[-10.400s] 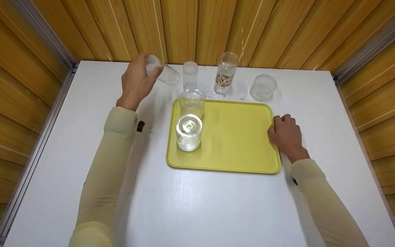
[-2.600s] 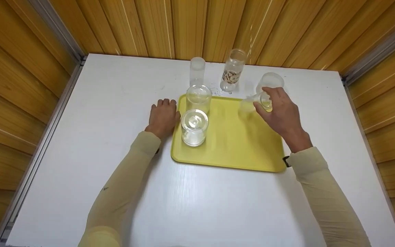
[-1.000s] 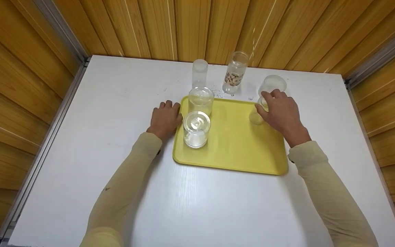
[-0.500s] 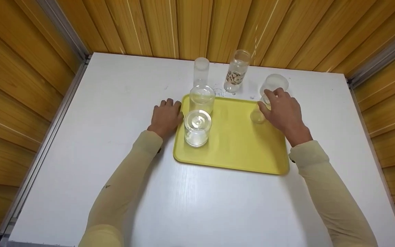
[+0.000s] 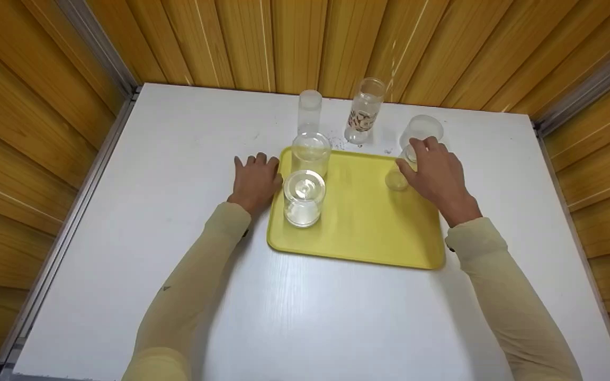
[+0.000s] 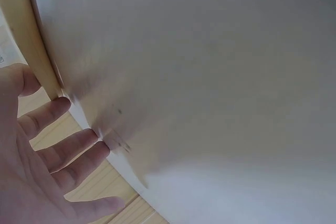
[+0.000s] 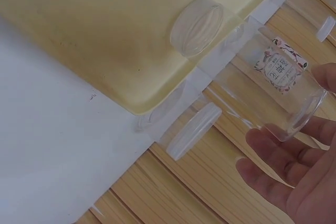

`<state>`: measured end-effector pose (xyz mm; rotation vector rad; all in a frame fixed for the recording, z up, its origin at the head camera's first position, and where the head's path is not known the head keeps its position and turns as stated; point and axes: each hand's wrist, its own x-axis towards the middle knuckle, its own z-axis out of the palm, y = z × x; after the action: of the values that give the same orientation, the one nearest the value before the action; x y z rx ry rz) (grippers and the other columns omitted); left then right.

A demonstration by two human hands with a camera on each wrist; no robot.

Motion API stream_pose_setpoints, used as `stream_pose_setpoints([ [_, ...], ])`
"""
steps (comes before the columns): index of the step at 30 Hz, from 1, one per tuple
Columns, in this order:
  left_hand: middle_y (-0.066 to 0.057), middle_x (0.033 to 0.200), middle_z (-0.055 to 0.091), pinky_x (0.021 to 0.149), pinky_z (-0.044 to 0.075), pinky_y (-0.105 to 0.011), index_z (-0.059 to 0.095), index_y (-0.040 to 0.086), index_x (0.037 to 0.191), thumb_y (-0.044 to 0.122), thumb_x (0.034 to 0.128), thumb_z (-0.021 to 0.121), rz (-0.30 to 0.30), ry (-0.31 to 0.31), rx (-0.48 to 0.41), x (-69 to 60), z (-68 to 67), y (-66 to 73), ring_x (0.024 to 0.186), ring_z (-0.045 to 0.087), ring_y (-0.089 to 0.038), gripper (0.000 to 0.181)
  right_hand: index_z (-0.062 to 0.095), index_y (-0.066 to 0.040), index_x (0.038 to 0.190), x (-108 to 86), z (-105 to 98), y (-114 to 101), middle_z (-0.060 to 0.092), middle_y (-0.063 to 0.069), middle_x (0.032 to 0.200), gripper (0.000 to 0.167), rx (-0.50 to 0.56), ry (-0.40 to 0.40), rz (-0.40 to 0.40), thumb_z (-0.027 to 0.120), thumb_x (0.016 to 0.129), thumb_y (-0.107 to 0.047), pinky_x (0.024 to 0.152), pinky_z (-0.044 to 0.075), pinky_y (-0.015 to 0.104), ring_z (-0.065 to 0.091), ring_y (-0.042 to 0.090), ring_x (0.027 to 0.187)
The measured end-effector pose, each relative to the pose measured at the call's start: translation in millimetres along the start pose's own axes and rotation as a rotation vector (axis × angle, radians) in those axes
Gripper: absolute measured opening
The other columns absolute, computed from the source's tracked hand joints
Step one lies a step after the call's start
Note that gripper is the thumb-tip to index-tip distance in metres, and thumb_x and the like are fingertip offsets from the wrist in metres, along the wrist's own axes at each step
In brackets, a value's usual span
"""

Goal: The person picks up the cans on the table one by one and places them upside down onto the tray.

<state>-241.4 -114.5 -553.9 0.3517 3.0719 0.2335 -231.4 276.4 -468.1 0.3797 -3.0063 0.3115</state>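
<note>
My right hand [image 5: 439, 172] holds a clear glass cup [image 5: 396, 181] near the yellow tray's [image 5: 368, 233] far right corner. In the right wrist view, thumb and fingers curve round the end of this cup [image 7: 236, 85], its other end down on the tray. A floral label shows on or through it; I cannot tell which. My left hand [image 5: 254, 182] rests beside the tray's left edge with its fingers extended; in the left wrist view its thumb lies against the tray rim [image 6: 32, 35]. Two wide clear cups, a front one [image 5: 304, 203] and a rear one [image 5: 310, 153], stand on the tray's left side.
Behind the tray stand a narrow frosted glass [image 5: 309, 114], a tall patterned glass [image 5: 362, 114] and a wide frosted cup [image 5: 422, 127]. The white table [image 5: 310, 312] meets wood-look panels [image 5: 252, 42] at the back and sides.
The left hand has set down a tilted glass and come to the tray's left edge. The right hand has left the right edge and brought a tilted cup down upright at the far right corner.
</note>
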Motion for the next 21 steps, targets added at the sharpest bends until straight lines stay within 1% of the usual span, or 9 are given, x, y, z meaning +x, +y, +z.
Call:
stream_pose_setpoints([
  [8,-0.022,0.139,0.060,0.114,0.025,-0.076,0.062,0.010,0.141,0.032,0.1093,0.048,-0.006,0.000,0.006,0.0,-0.1,0.7,0.129,0.056,-0.045,0.041,0.053,0.006,0.146,-0.1,1.0,0.6,0.056,0.033,0.131,0.062,0.005,0.041,-0.027,0.066,0.104,-0.038,0.084,0.050,0.067,0.060,0.054,0.108],
  [12,-0.022,0.138,0.060,0.114,0.025,-0.076,0.062,0.010,0.141,0.032,0.1089,0.048,-0.011,-0.004,-0.004,-0.4,-0.7,0.7,0.130,0.055,-0.044,0.041,0.052,0.006,0.146,0.5,0.7,0.5,0.056,0.033,0.132,0.062,0.008,0.028,-0.021,0.065,0.105,-0.038,0.085,0.050,0.067,0.059,0.054,0.109],
  [15,-0.021,0.139,0.060,0.115,0.024,-0.076,0.061,0.010,0.142,0.032,0.1088,0.048,-0.013,-0.008,-0.012,-0.3,-0.6,0.4,0.130,0.055,-0.044,0.042,0.052,0.006,0.147,1.1,-0.7,0.5,0.055,0.033,0.134,0.062,0.027,0.012,-0.002,0.063,0.106,-0.039,0.088,0.049,0.067,0.058,0.054,0.112],
  [21,-0.021,0.138,0.060,0.113,0.029,-0.074,0.061,0.010,0.142,0.034,0.1087,0.048,-0.010,-0.014,-0.022,-0.2,-0.4,0.2,0.129,0.054,-0.044,0.043,0.052,0.005,0.149,4.5,-7.2,0.7,0.052,0.032,0.140,0.063,0.075,0.001,0.025,0.056,0.109,-0.043,0.096,0.046,0.068,0.054,0.053,0.122],
])
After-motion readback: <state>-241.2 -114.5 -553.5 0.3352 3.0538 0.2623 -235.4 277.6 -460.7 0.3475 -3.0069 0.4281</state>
